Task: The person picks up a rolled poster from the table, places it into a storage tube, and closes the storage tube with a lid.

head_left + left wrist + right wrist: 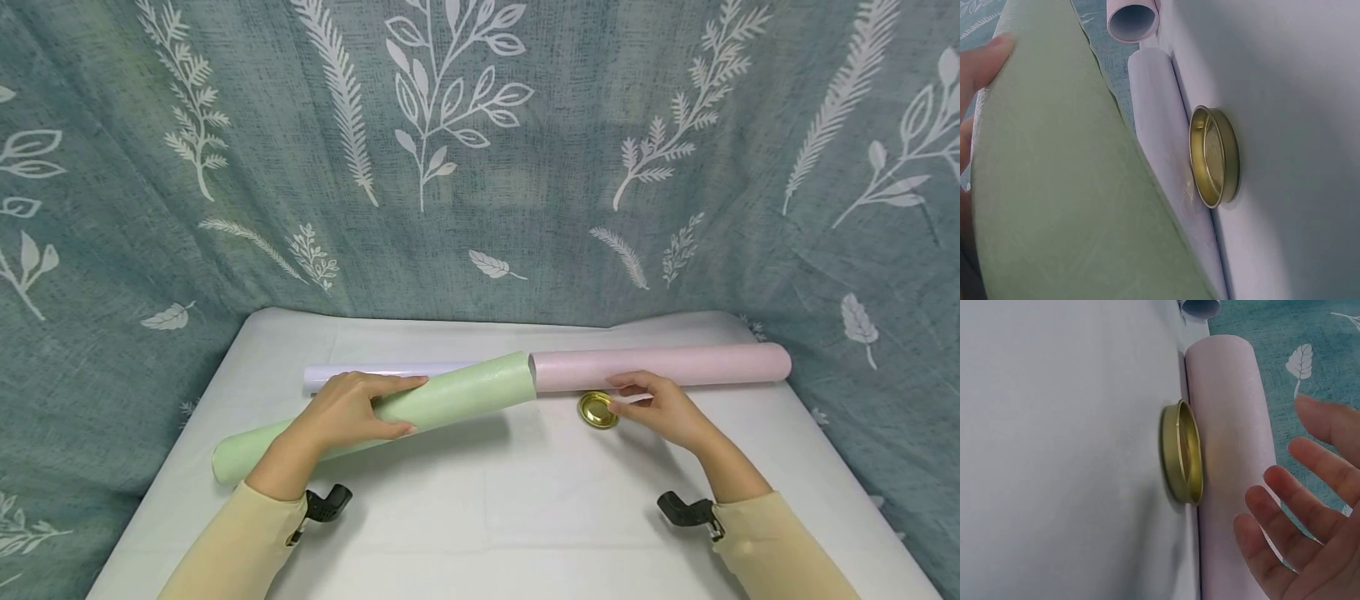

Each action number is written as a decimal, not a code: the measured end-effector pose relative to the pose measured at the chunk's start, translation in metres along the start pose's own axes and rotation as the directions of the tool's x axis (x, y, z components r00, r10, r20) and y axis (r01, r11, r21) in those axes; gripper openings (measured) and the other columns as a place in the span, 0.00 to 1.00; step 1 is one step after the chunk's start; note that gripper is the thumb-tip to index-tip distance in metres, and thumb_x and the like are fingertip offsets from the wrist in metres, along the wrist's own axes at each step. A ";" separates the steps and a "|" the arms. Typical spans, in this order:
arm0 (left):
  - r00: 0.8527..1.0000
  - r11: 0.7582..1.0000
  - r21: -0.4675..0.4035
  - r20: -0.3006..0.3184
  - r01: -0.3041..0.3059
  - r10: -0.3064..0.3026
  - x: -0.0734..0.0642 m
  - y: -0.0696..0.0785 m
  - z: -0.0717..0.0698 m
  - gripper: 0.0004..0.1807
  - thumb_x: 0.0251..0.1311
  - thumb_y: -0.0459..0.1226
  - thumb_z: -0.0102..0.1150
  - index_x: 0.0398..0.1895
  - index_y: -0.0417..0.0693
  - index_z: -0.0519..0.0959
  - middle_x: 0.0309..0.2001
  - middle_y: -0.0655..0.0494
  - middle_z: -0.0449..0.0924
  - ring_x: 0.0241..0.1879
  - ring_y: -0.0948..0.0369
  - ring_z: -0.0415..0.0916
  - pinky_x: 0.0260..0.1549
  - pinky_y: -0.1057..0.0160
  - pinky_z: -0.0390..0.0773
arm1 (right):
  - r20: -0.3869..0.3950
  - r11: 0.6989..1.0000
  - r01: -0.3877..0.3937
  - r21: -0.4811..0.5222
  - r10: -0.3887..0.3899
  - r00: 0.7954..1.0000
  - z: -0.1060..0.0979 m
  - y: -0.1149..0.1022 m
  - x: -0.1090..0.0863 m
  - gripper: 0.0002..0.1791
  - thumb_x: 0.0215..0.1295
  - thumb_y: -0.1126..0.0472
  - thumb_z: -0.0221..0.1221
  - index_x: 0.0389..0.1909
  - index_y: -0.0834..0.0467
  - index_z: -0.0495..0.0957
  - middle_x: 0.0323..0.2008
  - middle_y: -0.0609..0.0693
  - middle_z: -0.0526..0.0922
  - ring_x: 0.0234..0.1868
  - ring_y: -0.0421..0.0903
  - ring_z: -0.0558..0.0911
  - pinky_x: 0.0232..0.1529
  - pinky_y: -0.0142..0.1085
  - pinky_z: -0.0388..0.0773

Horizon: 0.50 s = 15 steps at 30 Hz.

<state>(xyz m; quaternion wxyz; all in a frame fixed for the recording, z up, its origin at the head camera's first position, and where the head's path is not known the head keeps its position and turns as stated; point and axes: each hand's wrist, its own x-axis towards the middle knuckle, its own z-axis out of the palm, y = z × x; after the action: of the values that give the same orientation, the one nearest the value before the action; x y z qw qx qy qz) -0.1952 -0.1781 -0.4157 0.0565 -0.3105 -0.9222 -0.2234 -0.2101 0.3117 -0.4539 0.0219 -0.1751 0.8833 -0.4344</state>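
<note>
My left hand [345, 412] grips a long green tube [465, 389] from above, its right end tilted up off the white table. Beside a shallow round gold metal lid [597, 409] is my right hand [671, 410]. In the right wrist view the fingers of that hand are spread and relaxed, with nothing between them. The lid [1182, 453] lies with its hollow side up, just in front of a pink tube [667, 367]. In the left wrist view the green tube [1079, 169] covers much of the picture, and the thumb presses along its edge.
A lavender tube [390, 371] lies at the back left, partly hidden by the green one. White cloth covers the table [487, 517]. A blue-green curtain [480, 233] with white leaf prints hangs behind and at both sides.
</note>
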 end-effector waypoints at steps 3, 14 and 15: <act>1.000 1.000 -0.002 -0.002 0.002 -0.002 0.000 0.000 0.000 0.35 0.49 0.59 0.73 0.64 0.73 0.78 0.55 0.66 0.83 0.23 0.69 0.65 0.27 0.65 0.68 | 0.010 1.000 -0.012 0.007 0.012 1.000 0.001 0.005 -0.001 0.25 0.64 0.63 0.68 0.59 0.68 0.77 0.57 0.64 0.79 0.56 0.64 0.78 0.52 0.51 0.80; 1.000 1.000 -0.004 -0.003 0.003 -0.003 -0.003 0.000 -0.001 0.35 0.50 0.58 0.74 0.64 0.71 0.78 0.55 0.65 0.83 0.27 0.70 0.71 0.28 0.65 0.70 | 0.024 0.994 -0.059 -0.091 0.061 0.998 0.009 0.018 0.002 0.26 0.59 0.59 0.72 0.56 0.67 0.80 0.52 0.62 0.82 0.51 0.59 0.81 0.51 0.52 0.79; 1.000 1.000 -0.004 -0.002 0.002 -0.002 -0.003 0.000 -0.001 0.35 0.50 0.58 0.74 0.64 0.71 0.78 0.55 0.65 0.83 0.28 0.70 0.71 0.28 0.65 0.70 | 0.021 0.993 -0.063 -0.098 0.066 0.998 0.009 0.018 0.002 0.26 0.58 0.60 0.73 0.55 0.67 0.80 0.52 0.62 0.83 0.50 0.59 0.81 0.51 0.52 0.79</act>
<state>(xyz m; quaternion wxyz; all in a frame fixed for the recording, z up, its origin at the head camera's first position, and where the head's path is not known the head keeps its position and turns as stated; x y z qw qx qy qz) -0.1929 -0.1798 -0.4158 0.0564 -0.3093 -0.9221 -0.2256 -0.2157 0.3144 -0.4737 0.0383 -0.1527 0.9082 -0.3878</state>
